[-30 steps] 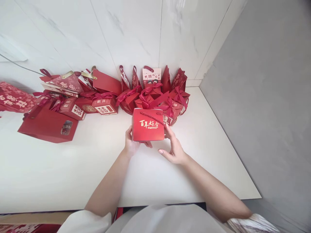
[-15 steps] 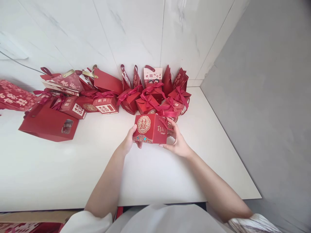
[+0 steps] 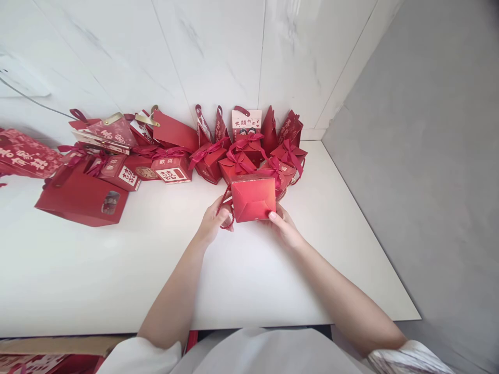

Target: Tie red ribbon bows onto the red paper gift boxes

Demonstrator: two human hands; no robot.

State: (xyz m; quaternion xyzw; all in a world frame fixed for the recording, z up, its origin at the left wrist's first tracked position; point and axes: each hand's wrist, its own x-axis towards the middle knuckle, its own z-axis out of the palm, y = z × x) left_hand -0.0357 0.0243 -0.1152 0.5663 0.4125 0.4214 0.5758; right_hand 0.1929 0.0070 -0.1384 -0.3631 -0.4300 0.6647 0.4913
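A red gift box [image 3: 254, 200] is held up above the white table, its folded bottom panel facing me. My right hand [image 3: 286, 226] grips its lower right corner, thumb on the bottom panel and the other fingers hidden behind. At the left side, my left hand [image 3: 213, 221] has its thumb and fingers around the red twisted cord handle [image 3: 228, 223]; whether it also presses on the box is hidden. Just behind stand red boxes tied with ribbon bows, among them one box [image 3: 236, 165] partly covered by the held one.
More red boxes and bags line the white tiled wall, including a large red bag [image 3: 83, 200] lying at the left and a patterned bag [image 3: 27, 153] beyond it. The white table [image 3: 156, 280] ends at a grey surface on the right. A cardboard box [image 3: 58, 345] sits below the front edge.
The gift box has been turned: its gold-emblem side faced me before, now its bottom does. The cord handle has swung from the right side to the left.
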